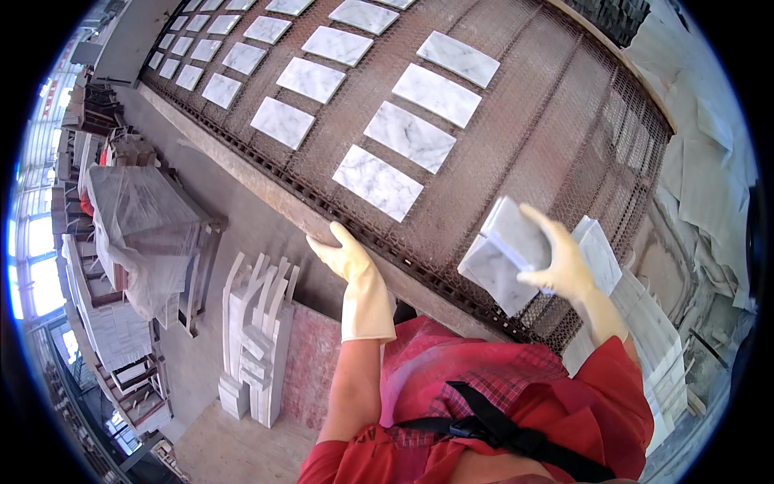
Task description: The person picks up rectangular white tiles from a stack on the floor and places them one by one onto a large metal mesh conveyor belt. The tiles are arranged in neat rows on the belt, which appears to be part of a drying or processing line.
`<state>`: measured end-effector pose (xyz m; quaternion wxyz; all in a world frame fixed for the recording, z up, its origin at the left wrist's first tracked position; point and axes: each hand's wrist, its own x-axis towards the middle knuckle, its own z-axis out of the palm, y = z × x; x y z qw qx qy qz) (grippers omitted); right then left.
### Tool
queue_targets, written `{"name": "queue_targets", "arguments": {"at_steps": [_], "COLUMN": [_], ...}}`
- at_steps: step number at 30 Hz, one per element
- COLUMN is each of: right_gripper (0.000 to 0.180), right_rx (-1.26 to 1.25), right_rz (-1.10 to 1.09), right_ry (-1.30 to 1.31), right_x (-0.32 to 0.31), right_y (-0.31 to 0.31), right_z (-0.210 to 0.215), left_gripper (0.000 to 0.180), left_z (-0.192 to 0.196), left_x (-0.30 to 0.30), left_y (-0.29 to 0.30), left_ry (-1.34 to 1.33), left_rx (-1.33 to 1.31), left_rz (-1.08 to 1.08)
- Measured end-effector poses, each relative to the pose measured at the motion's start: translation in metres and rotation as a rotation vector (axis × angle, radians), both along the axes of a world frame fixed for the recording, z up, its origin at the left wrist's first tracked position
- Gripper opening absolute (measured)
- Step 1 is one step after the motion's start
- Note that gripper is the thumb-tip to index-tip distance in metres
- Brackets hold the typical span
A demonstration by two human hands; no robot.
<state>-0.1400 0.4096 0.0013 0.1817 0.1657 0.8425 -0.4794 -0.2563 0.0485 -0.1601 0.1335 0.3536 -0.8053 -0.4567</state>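
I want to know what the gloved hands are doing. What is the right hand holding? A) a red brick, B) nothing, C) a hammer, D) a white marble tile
D: the right hand in its yellow glove grips a white marble tile above the wire-mesh conveyor belt, while the left hand rests on the belt's edge.

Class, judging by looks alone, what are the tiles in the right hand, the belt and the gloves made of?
Tiles in the right hand: probably marble, white with grey veins, matt. Belt: rusty-brown metal mesh, open weave. Gloves: likely rubber, smooth pale yellow.
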Motion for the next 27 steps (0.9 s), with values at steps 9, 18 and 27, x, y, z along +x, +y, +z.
{"name": "queue_targets", "arguments": {"at_steps": [9,18,27], "right_gripper": [0.104,0.097,0.097], "right_rx": [0.435,0.729,0.757], "right_rz": [-0.041,0.013,0.115], "right_ry": [0.496,0.403,0.415], "right_x": [-0.259,-0.401,-0.412], "right_y": [0.08,0.118,0.117], "right_z": [-0.046,-0.084,-0.093], "left_gripper": [0.091,0.091,0.088], "left_z": [0.01,0.016,0.018], "left_x": [0.007,0.01,0.011], "left_y": [0.005,0.013,0.016], "left_ry": [-0.035,-0.083,-0.122], "left_rx": [-0.011,-0.017,-0.073], "left_rz": [-0.01,0.01,0.019]}}
